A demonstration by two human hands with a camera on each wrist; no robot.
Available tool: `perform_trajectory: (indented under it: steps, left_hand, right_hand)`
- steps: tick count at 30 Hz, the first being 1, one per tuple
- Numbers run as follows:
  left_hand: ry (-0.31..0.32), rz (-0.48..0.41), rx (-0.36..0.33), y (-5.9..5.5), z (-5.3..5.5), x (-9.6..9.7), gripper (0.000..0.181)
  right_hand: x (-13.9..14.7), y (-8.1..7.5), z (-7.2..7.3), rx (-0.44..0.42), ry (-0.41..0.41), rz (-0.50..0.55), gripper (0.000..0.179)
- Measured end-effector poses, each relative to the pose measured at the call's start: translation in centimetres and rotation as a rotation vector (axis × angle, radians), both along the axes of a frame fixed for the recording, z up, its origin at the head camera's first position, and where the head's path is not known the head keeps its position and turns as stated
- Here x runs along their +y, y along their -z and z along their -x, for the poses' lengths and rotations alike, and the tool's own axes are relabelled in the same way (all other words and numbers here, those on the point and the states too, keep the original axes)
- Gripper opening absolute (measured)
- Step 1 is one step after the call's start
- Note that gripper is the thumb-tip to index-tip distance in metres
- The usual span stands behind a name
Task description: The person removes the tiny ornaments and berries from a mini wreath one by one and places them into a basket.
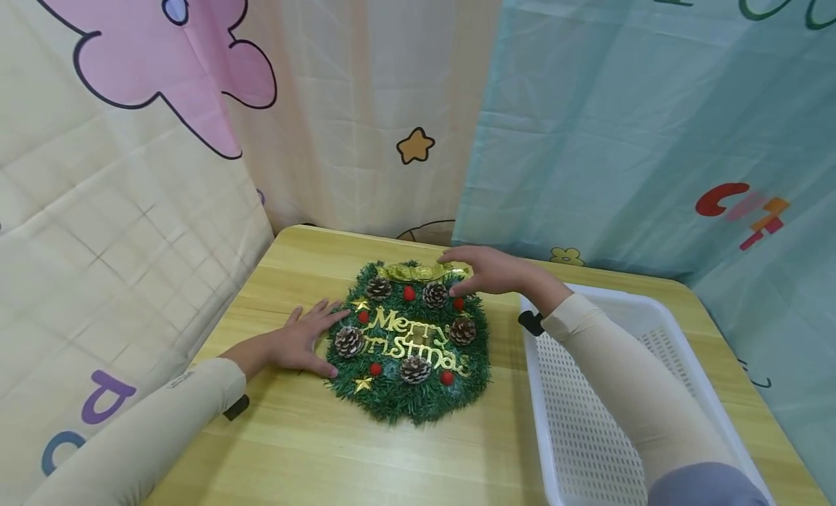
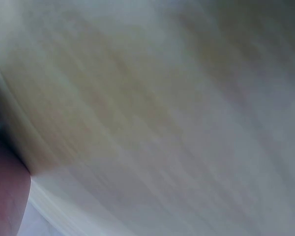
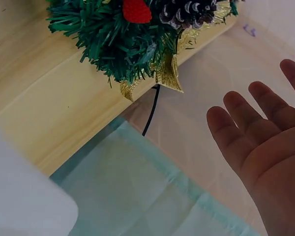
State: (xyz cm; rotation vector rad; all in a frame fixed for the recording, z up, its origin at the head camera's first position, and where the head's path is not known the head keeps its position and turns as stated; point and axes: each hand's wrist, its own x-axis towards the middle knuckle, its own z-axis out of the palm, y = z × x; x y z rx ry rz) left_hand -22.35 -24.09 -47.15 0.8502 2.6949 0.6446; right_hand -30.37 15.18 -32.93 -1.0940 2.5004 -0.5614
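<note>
A green tinsel Christmas wreath (image 1: 401,404) lies flat on the wooden table. Gold "Merry Christmas" lettering (image 1: 408,322) spans its middle, among pine cones (image 1: 415,369), red berries and small gold stars. A gold ribbon bow (image 1: 413,272) sits at its far edge. My left hand (image 1: 303,339) is spread on the table, its fingertips at the wreath's left edge. Over the far right part of the wreath reaches my right hand (image 1: 486,268), fingers loosely bent near the bow. From the right wrist, that palm (image 3: 280,162) looks empty and apart from the wreath (image 3: 113,49).
To the right stands a white plastic basket (image 1: 543,419) with perforated sides, under my right forearm. Printed curtains (image 1: 372,128) hang behind and beside the table (image 1: 313,441). A black cord (image 3: 151,113) hangs by the table's far edge. The left wrist view is mostly blurred tabletop (image 2: 137,108).
</note>
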Motion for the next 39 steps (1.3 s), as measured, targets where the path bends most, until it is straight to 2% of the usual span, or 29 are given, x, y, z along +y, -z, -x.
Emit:
perform_trajectory:
  steps: [3, 14, 21, 28, 39]
  left_hand:
    - [0.002, 0.002, 0.000, 0.0, 0.0, 0.0, 0.115]
    - [0.000, 0.019, 0.002, 0.2, 0.1, -0.1, 0.115]
    - [-0.003, 0.014, 0.009, 0.2, 0.1, -0.1, 0.114]
    - [-0.007, 0.009, -0.010, 0.0, -0.1, -0.1, 0.114]
    - [-0.011, 0.016, -0.023, -0.2, -0.1, 0.0, 0.114]
  right_hand:
    - [-0.8, 0.3, 0.8, -0.008, -0.005, -0.030, 0.062]
    - [-1.8, 1.2, 3.3, -0.164, 0.023, -0.092, 0.060]
    - [-2.3, 2.3, 4.5, -0.200, -0.046, -0.073, 0.055]
    - [-2.9, 2.8, 4.8, -0.239, -0.094, -0.061, 0.049]
    - [-3.8, 3.6, 4.9, -0.244, -0.119, -0.123, 0.046]
